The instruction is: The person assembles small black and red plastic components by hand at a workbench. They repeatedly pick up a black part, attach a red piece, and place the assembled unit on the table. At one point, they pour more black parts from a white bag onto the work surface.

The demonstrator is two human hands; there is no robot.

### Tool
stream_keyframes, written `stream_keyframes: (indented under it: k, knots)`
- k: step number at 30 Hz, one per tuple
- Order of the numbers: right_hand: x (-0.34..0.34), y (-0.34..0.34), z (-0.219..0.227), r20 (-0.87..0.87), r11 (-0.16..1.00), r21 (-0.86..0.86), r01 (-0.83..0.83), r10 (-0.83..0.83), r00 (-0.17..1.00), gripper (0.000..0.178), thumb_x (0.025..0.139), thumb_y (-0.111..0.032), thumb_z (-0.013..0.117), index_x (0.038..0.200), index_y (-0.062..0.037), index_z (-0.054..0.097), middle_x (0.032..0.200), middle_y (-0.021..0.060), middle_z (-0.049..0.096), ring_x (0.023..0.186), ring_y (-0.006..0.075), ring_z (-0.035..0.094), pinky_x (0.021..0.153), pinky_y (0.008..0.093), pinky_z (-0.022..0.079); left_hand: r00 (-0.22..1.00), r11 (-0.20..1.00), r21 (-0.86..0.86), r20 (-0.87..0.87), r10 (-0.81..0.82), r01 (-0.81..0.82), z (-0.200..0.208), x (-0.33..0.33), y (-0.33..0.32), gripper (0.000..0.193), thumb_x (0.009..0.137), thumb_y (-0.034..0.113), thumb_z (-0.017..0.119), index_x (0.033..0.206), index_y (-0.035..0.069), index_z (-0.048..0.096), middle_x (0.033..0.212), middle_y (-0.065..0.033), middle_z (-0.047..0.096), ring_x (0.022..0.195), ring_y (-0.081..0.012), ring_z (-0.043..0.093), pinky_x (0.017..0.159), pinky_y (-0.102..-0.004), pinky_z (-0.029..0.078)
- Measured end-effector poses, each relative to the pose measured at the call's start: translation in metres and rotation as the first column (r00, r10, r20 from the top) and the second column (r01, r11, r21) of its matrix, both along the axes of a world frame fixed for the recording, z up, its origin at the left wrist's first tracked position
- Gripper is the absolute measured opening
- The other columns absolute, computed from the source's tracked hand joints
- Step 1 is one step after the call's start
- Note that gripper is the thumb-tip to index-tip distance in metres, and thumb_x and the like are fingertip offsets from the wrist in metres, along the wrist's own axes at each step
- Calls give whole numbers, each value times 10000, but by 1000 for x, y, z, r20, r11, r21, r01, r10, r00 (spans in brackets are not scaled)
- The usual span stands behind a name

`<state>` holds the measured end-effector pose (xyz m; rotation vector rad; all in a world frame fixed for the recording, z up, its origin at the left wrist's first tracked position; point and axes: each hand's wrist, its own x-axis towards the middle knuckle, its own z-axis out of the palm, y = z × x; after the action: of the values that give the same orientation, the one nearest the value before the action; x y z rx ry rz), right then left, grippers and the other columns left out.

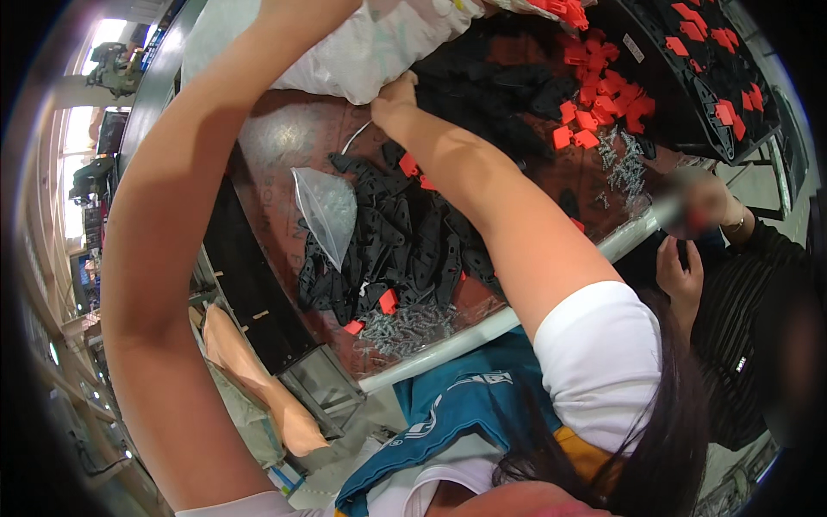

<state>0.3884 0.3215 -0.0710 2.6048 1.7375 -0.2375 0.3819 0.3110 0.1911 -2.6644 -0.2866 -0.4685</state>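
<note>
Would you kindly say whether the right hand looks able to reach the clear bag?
Probably yes, if the right hand leaves the white sack: nothing seems to cover the clear bag nearby.

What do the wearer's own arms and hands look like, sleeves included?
The sleeves are short and white; the left one barely shows. The left arm and right arm are bare below, without visible bands or markings. The right hand appears ungloved; the left hand is out of view.
</note>
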Motion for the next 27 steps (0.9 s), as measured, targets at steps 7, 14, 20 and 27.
stream_keyframes:
  k: [7, 14, 20, 27]
  knots:
    - [75, -44, -5, 145, 966, -73, 249, -237, 961, 439, 885, -288, 477, 1252, -62, 565, 1274, 148, 495, 1097, 394, 446, 652, 467, 436, 997, 999, -4, 56, 48, -48, 17, -15, 18, 203, 748, 126, 588, 950, 109, 578, 750, -169, 640, 740, -377, 627, 657, -487, 480]
    - [53, -77, 28, 187, 894, 228, -387, 350, 918, 284, 847, -207, 506, 987, -42, 691, 993, 157, 652, 993, 338, 553, 721, 465, 484, 996, 992, 104, 46, -80, 75, 7, -28, 28, 89, 787, 138, 543, 867, 101, 550, 712, -129, 633, 694, -332, 633, 586, -459, 481]
    - [5, 23, -30, -512, 721, 667, 188, 260, 818, 463, 925, -308, 425, 1356, -141, 462, 1406, 93, 450, 1332, 318, 354, 1098, 429, 275, 966, 946, 211, -130, -224, 248, 24, -25, 15, 71, 795, 147, 523, 845, 100, 540, 664, -104, 607, 647, -303, 634, 548, -411, 485]
    - [35, 58, -24, -176, 800, 599, 25, 101, 979, 465, 932, -297, 416, 1370, -144, 444, 1428, 84, 422, 1339, 313, 346, 1090, 457, 279, 976, 954, 227, -142, -166, 195, 15, -34, 34, 98, 795, 152, 541, 877, 98, 535, 662, -116, 610, 645, -320, 631, 553, -420, 484]
